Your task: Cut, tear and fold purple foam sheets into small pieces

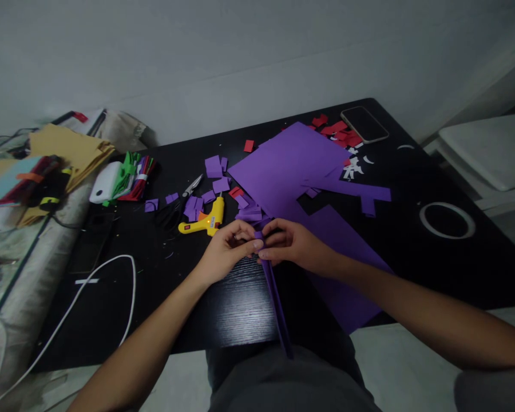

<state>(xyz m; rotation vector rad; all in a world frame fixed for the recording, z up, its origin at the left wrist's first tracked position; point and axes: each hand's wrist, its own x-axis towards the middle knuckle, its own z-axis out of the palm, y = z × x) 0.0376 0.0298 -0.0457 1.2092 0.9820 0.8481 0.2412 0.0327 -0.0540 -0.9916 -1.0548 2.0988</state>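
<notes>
Purple paper strip (278, 320) sits upper end between the two hands, over the near part of the worktop (232, 320), its long tail running towards the lap and seeming to reach past the near edge. From my end I see the left hand (229, 252) and the right hand (298, 246) almost touching, the fingers of each pinching that upper end, thumbs nearest me. How firm either pinch is, I cannot tell.

My first worry is the fold: with both grips on so short a stretch, a slight twist of one wrist could skew or crease it. The loose tail is another weak point, I reckon, since a knee or the edge could catch it and tug the end out of line.

Just beyond the left hand lies the yellow glue gun (212, 217); I can't make out whether it is hot, but a careless knuckle could knock it into the small purple pieces (249, 212) close by and scatter or smear them. Below the right forearm is the lower purple sheet (347, 257), which a dropped elbow might drag or crumple.
</notes>
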